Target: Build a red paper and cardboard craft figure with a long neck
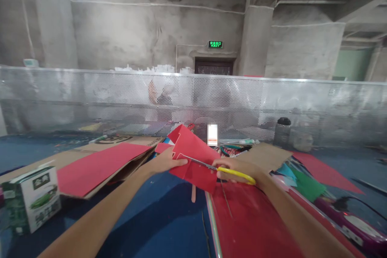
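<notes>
A folded sheet of red paper (198, 149) is held up in front of me over the table. At its left edge my left hand (169, 160) grips it, with the thumb on the near face. My right hand (231, 166) is closed round the yellow handle of a pair of scissors (238, 174). Their metal blades point left across the paper, the tips near my left thumb. A zigzag cut edge shows on the paper's upper left. Below the paper a flat wooden stick (193, 193) pokes out over the blue table.
Red card stock (105, 165) lies on cardboard at left, behind a milk carton (38, 197). A stack of red sheets (250, 221) lies at right front. Further right are a green sheet (308, 181), a purple device (353, 225) and a dark bottle (283, 132). A perforated metal screen (121, 96) stands behind.
</notes>
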A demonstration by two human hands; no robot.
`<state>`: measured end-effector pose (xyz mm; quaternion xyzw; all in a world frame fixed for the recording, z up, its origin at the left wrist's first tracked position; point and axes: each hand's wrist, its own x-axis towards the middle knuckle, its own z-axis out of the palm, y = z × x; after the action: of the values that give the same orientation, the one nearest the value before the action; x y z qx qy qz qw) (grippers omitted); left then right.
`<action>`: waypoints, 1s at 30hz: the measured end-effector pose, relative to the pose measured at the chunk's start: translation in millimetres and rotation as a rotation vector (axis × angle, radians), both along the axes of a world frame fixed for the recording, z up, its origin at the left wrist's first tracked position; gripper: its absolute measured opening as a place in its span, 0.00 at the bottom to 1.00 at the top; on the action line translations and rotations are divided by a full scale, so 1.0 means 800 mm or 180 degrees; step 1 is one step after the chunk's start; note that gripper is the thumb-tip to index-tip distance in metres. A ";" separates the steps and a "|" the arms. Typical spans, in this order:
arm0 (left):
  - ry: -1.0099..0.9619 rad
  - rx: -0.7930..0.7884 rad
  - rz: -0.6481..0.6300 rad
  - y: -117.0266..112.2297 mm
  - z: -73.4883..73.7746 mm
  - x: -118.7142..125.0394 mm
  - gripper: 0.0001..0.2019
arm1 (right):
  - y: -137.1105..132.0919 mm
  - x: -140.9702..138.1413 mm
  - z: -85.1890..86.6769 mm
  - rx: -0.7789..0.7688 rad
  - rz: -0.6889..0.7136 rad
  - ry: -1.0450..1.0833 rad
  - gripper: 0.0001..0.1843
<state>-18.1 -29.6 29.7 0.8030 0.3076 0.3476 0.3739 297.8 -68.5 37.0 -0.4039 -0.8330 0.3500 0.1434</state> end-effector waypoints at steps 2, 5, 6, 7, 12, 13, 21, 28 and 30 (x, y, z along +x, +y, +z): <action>-0.0013 -0.0025 0.0055 0.000 0.001 0.000 0.26 | -0.003 -0.002 0.002 0.0042 0.0061 0.0093 0.24; -0.0017 -0.0048 0.0088 -0.001 0.002 0.000 0.24 | -0.011 -0.007 0.007 0.0121 0.0037 0.0170 0.25; -0.0025 -0.0055 0.0078 -0.001 0.003 -0.001 0.24 | -0.013 -0.009 0.008 0.0120 -0.0005 0.0166 0.25; -0.0032 -0.0066 0.0051 -0.001 0.003 -0.001 0.23 | -0.015 -0.010 0.009 0.0102 -0.0048 0.0147 0.26; 0.0037 -0.0191 -0.0104 0.002 0.001 -0.005 0.22 | -0.007 -0.007 0.003 0.0036 -0.0052 0.0243 0.23; 0.0048 -0.0182 -0.0106 0.003 0.001 -0.006 0.22 | -0.004 -0.005 0.000 -0.0015 -0.0015 0.0305 0.23; -0.0069 -0.0130 -0.0062 0.005 0.001 -0.007 0.24 | 0.008 -0.004 -0.008 -0.0116 0.0088 0.0426 0.22; -0.0217 -0.0334 0.0177 0.005 -0.001 -0.009 0.27 | -0.004 -0.008 -0.003 0.0022 0.0225 0.0455 0.27; -0.0243 -0.0422 0.0190 0.001 0.002 -0.009 0.27 | -0.005 -0.007 -0.003 0.0116 0.0288 0.0373 0.26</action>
<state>-25.3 -28.9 31.2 0.7531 0.3393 0.3678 0.4272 292.0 -72.7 34.9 -0.3419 -0.8468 0.3640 0.1832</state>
